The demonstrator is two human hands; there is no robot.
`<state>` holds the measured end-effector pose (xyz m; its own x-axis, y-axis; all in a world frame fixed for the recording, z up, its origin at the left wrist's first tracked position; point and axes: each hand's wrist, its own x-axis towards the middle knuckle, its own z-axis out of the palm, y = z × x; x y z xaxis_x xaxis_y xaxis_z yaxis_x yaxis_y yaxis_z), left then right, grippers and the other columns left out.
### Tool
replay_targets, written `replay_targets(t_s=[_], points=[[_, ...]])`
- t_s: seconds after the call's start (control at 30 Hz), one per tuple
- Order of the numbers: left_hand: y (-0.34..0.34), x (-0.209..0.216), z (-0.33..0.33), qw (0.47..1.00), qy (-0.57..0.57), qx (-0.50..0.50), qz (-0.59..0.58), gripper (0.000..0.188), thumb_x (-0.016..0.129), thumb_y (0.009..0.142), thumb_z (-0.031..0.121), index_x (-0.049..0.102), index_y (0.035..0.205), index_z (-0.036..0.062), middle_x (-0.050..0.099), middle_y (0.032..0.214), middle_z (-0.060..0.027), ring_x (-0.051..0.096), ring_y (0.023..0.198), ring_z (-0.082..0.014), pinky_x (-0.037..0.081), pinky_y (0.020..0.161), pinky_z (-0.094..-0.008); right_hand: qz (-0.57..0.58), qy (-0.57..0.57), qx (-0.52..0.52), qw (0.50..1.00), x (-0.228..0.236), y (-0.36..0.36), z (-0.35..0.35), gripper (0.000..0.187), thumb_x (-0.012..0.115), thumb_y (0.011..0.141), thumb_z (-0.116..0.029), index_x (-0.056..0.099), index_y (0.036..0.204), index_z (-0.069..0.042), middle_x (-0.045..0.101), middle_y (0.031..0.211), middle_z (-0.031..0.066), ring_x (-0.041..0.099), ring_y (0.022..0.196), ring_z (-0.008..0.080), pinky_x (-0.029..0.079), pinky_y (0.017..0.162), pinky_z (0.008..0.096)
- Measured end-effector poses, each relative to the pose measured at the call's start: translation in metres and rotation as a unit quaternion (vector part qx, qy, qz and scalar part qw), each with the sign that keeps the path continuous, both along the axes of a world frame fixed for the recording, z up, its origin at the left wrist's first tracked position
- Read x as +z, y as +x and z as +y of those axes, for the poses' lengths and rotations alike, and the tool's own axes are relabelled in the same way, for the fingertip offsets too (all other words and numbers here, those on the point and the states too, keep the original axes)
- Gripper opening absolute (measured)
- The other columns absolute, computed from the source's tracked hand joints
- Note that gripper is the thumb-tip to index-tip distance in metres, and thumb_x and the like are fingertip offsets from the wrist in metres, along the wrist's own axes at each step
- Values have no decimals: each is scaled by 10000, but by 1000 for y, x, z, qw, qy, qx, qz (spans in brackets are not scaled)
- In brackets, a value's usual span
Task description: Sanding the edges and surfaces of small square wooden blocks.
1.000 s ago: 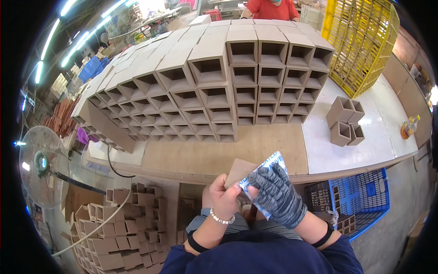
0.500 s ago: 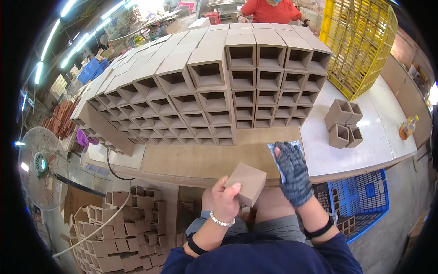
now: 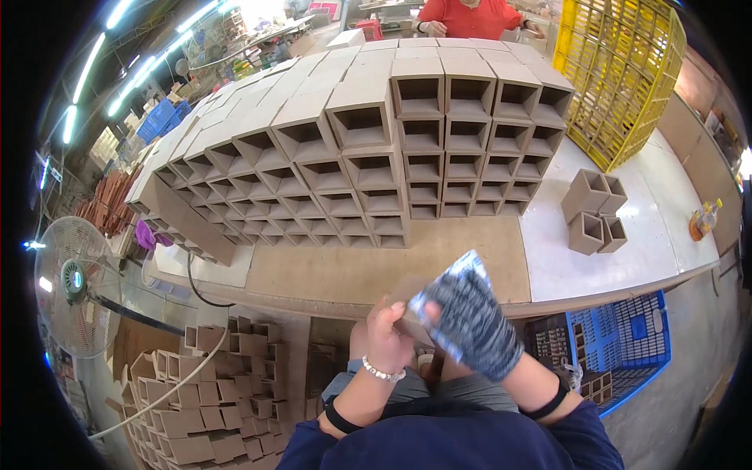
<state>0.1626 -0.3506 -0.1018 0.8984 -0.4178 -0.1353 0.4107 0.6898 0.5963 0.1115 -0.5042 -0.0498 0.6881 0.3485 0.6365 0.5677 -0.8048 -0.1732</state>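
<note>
My bare left hand (image 3: 387, 341), a bead bracelet at its wrist, is closed on a small brown square box (image 3: 417, 332) above my lap. Most of that box is hidden behind my right hand (image 3: 474, 325), which wears a grey knitted glove. Against its palm the gloved hand holds a blue-and-white printed sheet (image 3: 475, 268), lying at the box; motion blurs the place where they meet. Beyond both hands, a wide stack of open-ended square boxes (image 3: 345, 125) stands on the table (image 3: 329, 274).
To the right on the table are several small boxes (image 3: 587, 192), a tall yellow crate (image 3: 619, 86) and a bottle (image 3: 705, 219). Below the edge sits a blue crate (image 3: 619, 345). Many boxes (image 3: 207, 399) are piled at lower left, near a fan (image 3: 74, 278). A person in red (image 3: 470, 19) stands behind the stack.
My gloved right hand has swung left with the sheet, from beside the box onto it, covering most of the box. My left hand keeps its hold nearly in place.
</note>
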Motion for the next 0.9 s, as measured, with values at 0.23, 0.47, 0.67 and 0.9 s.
replay_targets(t_s=[0.23,0.47,0.67,0.9], points=[[1,5,-4,999,13,25,-28,385,498,763,215,518,1070,-16,575,1043,-111,539,991,-239,405,879,-377,20,109,-137,984,-23,10,-36,641,432,621,148,435,1232,-45,506,1172,167,477,1098,316,347,962,393],[-2,5,-11,986,-34,-137,-89,495,543,780,125,392,1228,-21,452,1247,-120,433,1146,-251,328,964,-400,85,337,-98,932,-33,5,-18,655,334,612,201,462,1209,-35,491,1210,156,454,1145,281,338,956,308],[7,7,-3,952,-122,-276,-50,450,532,807,88,403,1231,6,468,1225,-117,431,1155,-240,333,965,-377,22,171,-83,982,-32,10,-32,533,432,686,110,479,1193,-46,532,1130,168,506,1055,308,371,927,392],[9,6,-15,974,-47,-142,169,347,533,828,164,491,1105,-40,554,1096,-111,543,984,-217,433,843,-351,8,106,-108,988,-18,10,-29,415,485,766,-12,478,1180,-30,547,1073,177,523,999,325,376,905,433]])
